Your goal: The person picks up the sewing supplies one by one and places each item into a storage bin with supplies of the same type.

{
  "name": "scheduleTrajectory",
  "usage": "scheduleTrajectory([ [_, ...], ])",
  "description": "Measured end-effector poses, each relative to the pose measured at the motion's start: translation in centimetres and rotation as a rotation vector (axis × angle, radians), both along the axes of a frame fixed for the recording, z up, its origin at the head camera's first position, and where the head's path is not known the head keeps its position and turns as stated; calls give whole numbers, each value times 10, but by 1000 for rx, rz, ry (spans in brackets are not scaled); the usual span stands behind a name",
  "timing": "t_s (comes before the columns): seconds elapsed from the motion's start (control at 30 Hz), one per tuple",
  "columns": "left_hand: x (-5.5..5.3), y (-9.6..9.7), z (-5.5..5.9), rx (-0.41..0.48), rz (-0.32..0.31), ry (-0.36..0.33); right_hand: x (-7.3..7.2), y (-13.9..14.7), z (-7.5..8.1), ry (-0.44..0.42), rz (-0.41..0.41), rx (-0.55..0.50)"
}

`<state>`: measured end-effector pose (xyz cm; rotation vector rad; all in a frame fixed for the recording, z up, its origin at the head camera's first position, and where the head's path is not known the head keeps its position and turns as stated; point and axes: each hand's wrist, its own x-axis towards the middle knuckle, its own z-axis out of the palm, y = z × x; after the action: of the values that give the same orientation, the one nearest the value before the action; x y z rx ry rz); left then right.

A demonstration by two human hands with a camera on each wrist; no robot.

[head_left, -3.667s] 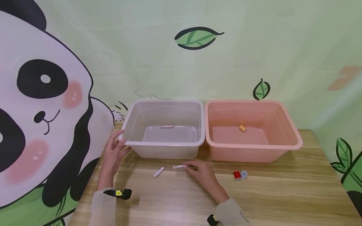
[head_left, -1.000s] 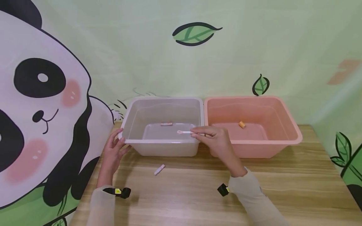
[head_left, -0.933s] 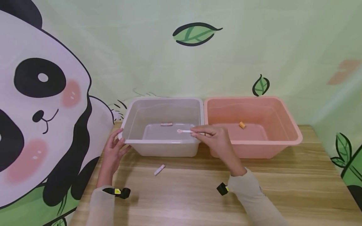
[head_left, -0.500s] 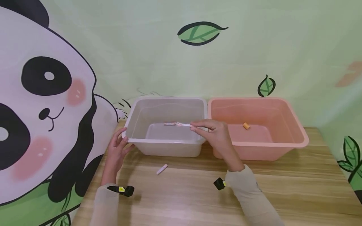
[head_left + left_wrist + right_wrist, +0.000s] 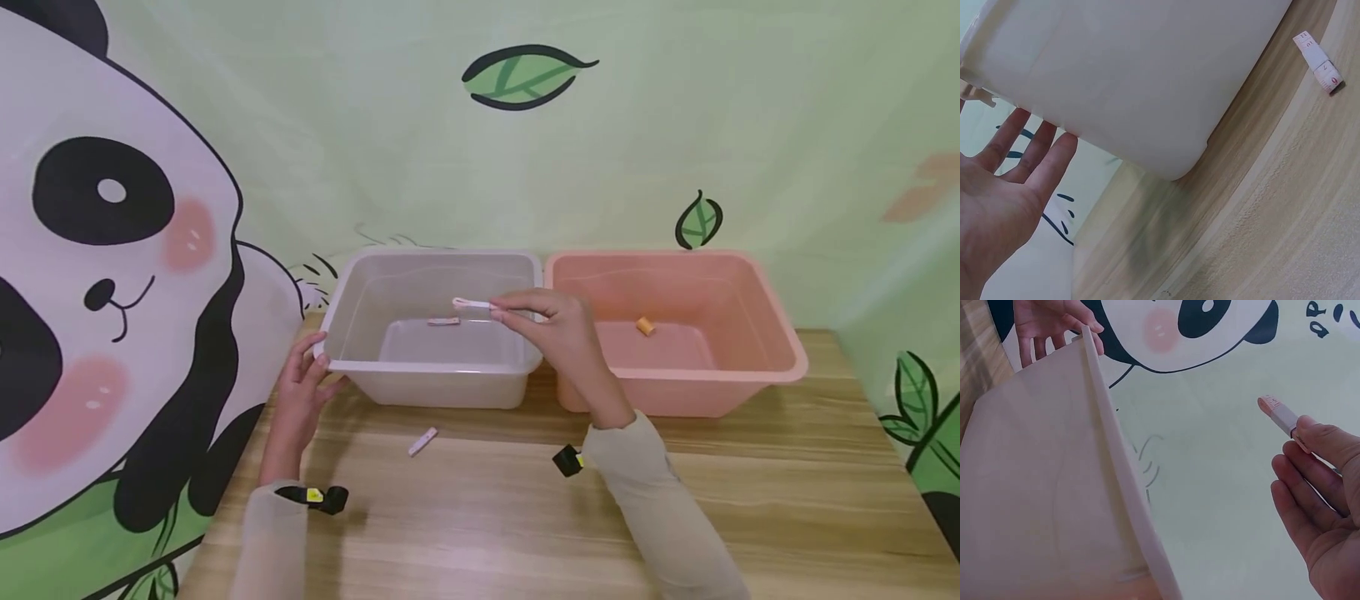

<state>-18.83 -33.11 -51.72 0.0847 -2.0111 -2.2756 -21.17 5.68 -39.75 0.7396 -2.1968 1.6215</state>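
Observation:
Between thumb and index finger my right hand (image 5: 562, 337) pinches a folded measuring tape (image 5: 471, 305), held over the whitish tub (image 5: 435, 389). The right wrist view shows the tape's looped, numbered end (image 5: 1266, 403) sticking out past the fingertips. A second folded tape (image 5: 444, 322) lies inside that tub, apart from the held one. My left hand (image 5: 297, 408) grips the tub's left front rim corner by thumb and forefinger, with other fingers along the outside wall. On the table in front of the tub lies another folded tape (image 5: 1318, 62).
Right beside the whitish tub stands a pink tub (image 5: 652, 398) with an orange thread spool (image 5: 645, 326) inside. A printed panda curtain (image 5: 360, 150) hangs behind the wooden table (image 5: 480, 517). The right sleeve (image 5: 637, 467) covers part of the table.
My right hand has lifted the tape from the table to above the whitish tub, lately moving up and away. The red and pale spools seen earlier are no longer visible. My left hand stays put.

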Motion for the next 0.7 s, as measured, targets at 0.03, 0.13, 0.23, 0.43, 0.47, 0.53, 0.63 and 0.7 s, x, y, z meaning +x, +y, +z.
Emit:
scheduleTrajectory([
  [0.03,0,-1,1,-5,-3,7,-1,-1,2,8,7,1],
  [0.13,0,-4,1,-9,-19,14,-4,-5,9,13,14,-3],
  [0.23,1,-5,1,-4,-34,16,-8,-7,16,-4,30,-14],
  [0.43,-2,-7,4,-44,-50,-3,-23,-8,28,-4,61,23],
  [0.47,-3,-8,4,-51,-59,-3,-26,-8,29,-3,58,32],
  [0.53,-4,-10,5,-57,-78,2,-31,-9,31,-2,52,40],
  [0.63,-6,-12,6,-58,-100,3,-34,-9,34,-42,40,37],
  [0.7,-6,-13,6,-52,-107,0,-35,-9,35,-60,34,36],
])
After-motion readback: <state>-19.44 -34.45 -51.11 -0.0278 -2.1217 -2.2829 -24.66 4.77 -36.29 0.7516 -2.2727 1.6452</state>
